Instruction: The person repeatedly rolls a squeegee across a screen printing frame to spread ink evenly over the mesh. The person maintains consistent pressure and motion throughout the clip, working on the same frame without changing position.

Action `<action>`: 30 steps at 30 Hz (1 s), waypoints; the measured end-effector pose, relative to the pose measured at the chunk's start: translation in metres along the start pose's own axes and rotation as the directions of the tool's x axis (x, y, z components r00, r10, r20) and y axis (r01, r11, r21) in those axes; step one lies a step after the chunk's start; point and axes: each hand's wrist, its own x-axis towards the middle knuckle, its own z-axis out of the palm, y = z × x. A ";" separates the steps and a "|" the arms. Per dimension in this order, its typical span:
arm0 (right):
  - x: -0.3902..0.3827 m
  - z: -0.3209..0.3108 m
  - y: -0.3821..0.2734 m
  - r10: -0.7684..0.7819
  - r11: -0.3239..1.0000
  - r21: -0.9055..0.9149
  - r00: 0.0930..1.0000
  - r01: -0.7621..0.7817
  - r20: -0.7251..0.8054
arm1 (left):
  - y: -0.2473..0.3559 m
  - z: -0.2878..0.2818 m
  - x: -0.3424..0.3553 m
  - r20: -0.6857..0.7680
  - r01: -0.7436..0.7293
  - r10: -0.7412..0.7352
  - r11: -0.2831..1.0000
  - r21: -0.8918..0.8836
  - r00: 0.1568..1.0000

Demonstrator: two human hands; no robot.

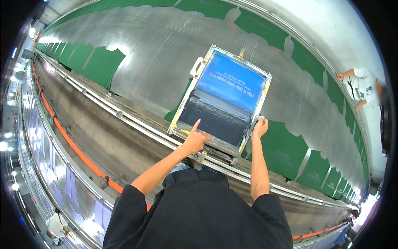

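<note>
Just in front of me lies a screen printing frame (262, 92) with pale, stained rails, slightly turned. Its far half shows blue mesh (234, 79) with lettering; the near half is covered with dark, wet-looking ink (215, 124). At the near left corner is my left hand (195, 141), its index finger stretched out over the ink's edge and its other fingers bent, partly hidden. My right hand (260, 127) is closed on the right rail of the frame. A white handle (196, 66) sticks out from the left rail.
Under the frame runs a long table with a grey surface (166, 50) and green printed sheets (286, 153) along both sides. A metal rail (137, 128) edges it near me. Across the table, at right, stands a person (358, 85). An orange strip (74, 145) runs behind me.
</note>
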 end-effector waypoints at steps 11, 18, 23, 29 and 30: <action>-0.071 -0.057 -0.129 -0.333 0.820 -0.254 0.789 0.512 0.516 | -0.083 -0.048 0.009 0.110 -0.042 0.032 0.995 0.092 0.993; -0.184 -0.086 -0.056 -0.125 0.625 -0.416 0.611 0.660 0.782 | -0.098 -0.026 -0.002 0.058 -0.136 0.130 0.983 0.121 0.990; -0.101 -0.045 -0.110 -0.066 0.651 -0.441 0.625 0.618 0.778 | -0.107 -0.086 0.082 0.160 -0.021 0.003 0.993 0.115 0.987; -0.026 -0.003 -0.130 -0.104 0.605 -0.462 0.640 0.648 0.761 | -0.119 -0.110 0.166 0.127 -0.115 0.092 0.976 0.183 0.988; -0.027 -0.003 -0.126 -0.117 0.609 -0.456 0.642 0.649 0.758 | -0.117 -0.111 0.166 0.144 -0.116 0.089 0.976 0.186 0.986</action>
